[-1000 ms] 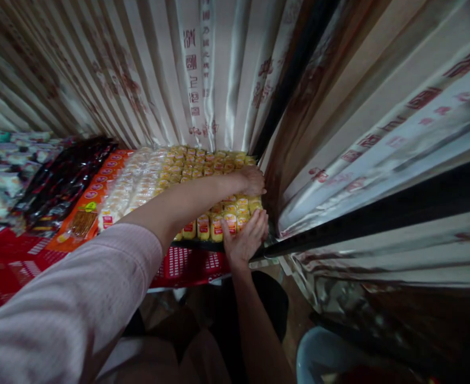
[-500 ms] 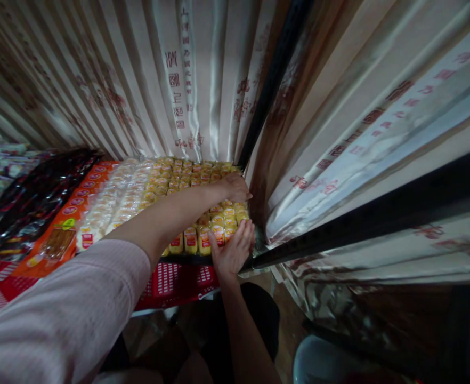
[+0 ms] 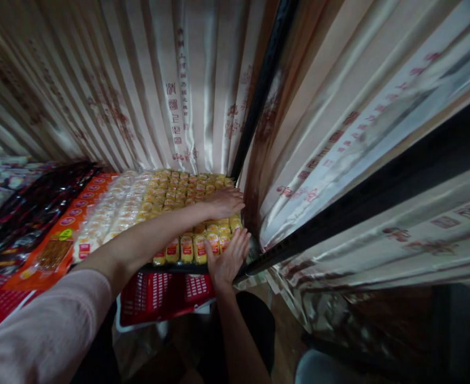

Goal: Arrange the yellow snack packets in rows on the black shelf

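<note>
Rows of small yellow packaged cakes (image 3: 186,248), in clear wrappers with red-and-white labels, stand packed close together on a dark-edged shelf. My left hand (image 3: 224,203) reaches across from the left in a pink sleeve and lies flat over the cakes near their right end, fingers stretched out. Lower down, my right hand (image 3: 227,262) rests against the front right corner of the same rows, its fingers extended and its thumb apart. Neither hand is wrapped around a cake. My left forearm hides part of the front rows.
White wrapped packs (image 3: 95,224), an orange snack packet (image 3: 59,240) and dark glossy packets (image 3: 27,213) lie to the left. Red baskets (image 3: 155,298) sit below the shelf. Printed curtains (image 3: 203,106) hang behind, and a black metal rail (image 3: 331,218) runs along the right.
My left hand has shifted slightly left and toward me across the cakes, its fingers flatter. My right hand stays at the corner. The camera view has tilted a little.
</note>
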